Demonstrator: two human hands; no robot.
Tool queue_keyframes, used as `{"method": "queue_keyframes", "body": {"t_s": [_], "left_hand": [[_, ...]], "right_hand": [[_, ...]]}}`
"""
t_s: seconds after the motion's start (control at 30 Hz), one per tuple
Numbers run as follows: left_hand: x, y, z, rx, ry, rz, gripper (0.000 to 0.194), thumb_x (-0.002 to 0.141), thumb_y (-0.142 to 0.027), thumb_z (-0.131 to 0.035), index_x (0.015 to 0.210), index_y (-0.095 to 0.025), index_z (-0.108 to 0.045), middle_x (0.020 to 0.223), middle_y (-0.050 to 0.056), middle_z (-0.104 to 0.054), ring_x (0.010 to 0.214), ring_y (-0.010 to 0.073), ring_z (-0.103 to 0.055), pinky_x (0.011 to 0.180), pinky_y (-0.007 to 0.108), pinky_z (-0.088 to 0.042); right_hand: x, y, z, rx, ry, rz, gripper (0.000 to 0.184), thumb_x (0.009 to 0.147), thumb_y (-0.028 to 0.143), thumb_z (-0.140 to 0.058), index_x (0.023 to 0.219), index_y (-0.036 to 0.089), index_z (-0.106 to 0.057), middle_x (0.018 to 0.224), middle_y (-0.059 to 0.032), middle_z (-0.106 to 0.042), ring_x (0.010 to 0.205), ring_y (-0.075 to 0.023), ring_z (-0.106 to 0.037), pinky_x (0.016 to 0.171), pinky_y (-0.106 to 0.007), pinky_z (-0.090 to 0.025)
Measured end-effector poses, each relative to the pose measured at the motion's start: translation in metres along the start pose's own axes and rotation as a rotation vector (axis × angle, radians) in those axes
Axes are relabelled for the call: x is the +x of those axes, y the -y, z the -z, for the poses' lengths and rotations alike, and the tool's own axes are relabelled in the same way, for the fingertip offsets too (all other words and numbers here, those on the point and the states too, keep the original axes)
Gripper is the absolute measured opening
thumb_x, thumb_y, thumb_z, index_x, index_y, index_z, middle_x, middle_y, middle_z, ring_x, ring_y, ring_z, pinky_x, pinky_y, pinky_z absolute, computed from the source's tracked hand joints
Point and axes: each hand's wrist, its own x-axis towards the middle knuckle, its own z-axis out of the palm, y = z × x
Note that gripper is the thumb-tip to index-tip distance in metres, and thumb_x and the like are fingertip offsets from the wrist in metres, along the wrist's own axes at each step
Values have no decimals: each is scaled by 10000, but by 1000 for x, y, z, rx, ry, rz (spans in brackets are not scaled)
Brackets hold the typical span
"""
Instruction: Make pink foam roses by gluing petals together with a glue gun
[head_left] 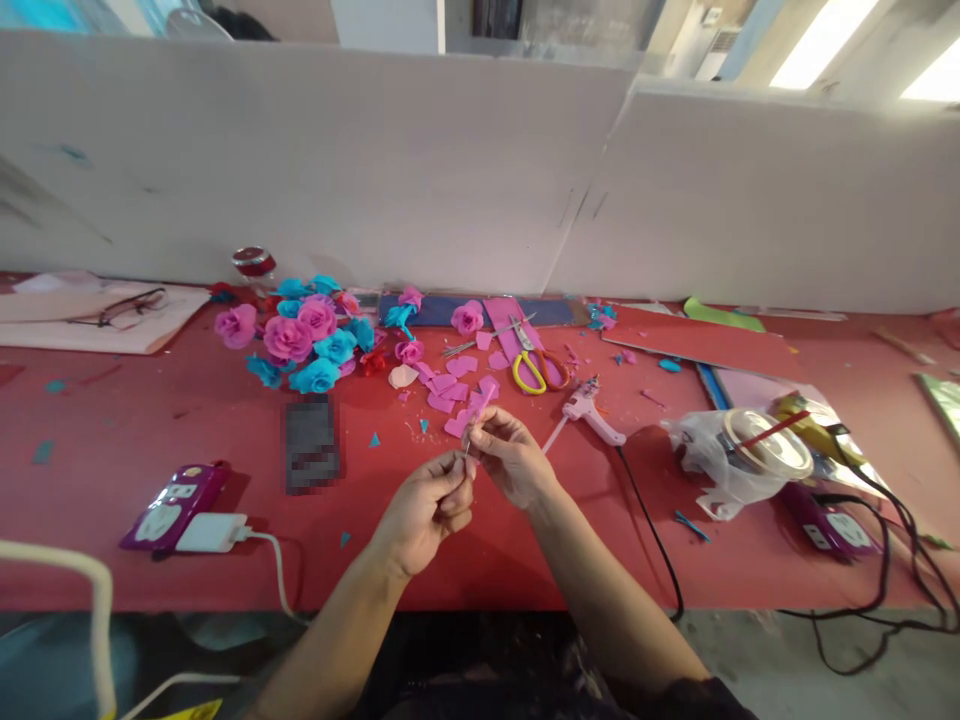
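The left hand [424,512] pinches a wire [467,449] and the right hand [517,462] pinches pink paper [484,392], over the middle of the table [499,582]. Tugging might rip the paper. Bumping the glue gun [596,415], if hot, could burn skin.

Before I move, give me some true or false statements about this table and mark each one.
1. The eyeglasses lie on pale sheets at the left. True.
2. The glue gun lies left of your hands. False: it lies to their right.
3. The roses in the big bunch are all yellow. False: they are mostly pink and blue, with some red.
4. A yellow scissor handle lies left of an orange one. True.
5. Your hands are far apart. False: the left hand and right hand meet at a thin stem.
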Motion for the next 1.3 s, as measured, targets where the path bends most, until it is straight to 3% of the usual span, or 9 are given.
{"method": "queue_keyframes", "body": {"t_s": [0.47, 0.7, 0.9, 1.1, 1.3], "left_hand": [[10, 5, 3, 296, -248, -212, 225, 756, -370, -640, 708, -153, -605, 485, -71, -311, 444, 51, -247, 450, 194, -183], [8, 4, -1, 287, -235, -211, 220, 788, -366, -601, 703, -164, -576, 480, -79, -287, 438, 56, -221, 448, 198, -187], [7, 11, 1, 366, -286, -291, 243, 779, -408, -618, 723, -172, -602, 487, -66, -308, 463, 71, -253, 449, 209, -176], [3, 10, -4, 425, -279, -245, 243, 807, -413, -582, 754, -177, -607, 503, -57, -345, 474, 81, -282, 458, 215, -207], [6, 15, 4, 612, -363, -373, 240, 841, -414, -545, 800, -191, -624, 539, -38, -421, 493, 92, -338, 473, 220, -246]], "right_hand": [[-3, -2, -4, -190, -196, 123, 179, 635, 283, -774, 722, 178, -658, 635, 15, -620, 583, -104, -531, 577, -236, -422], [-6, -2, -9, -186, -188, 121, 189, 639, 272, -774, 745, 180, -647, 651, 19, -617, 557, -102, -529, 551, -244, -430], [-6, -5, -8, -204, -193, 160, 167, 651, 271, -758, 727, 178, -643, 622, 18, -608, 530, -104, -511, 533, -254, -431], [-6, -7, -8, -197, -265, 180, 125, 640, 228, -750, 693, 170, -653, 613, 16, -610, 546, -100, -524, 530, -236, -416], [-6, -11, -8, -137, -226, 108, 160, 640, 238, -759, 747, 165, -665, 638, 21, -614, 547, -91, -527, 562, -245, -431]]}}
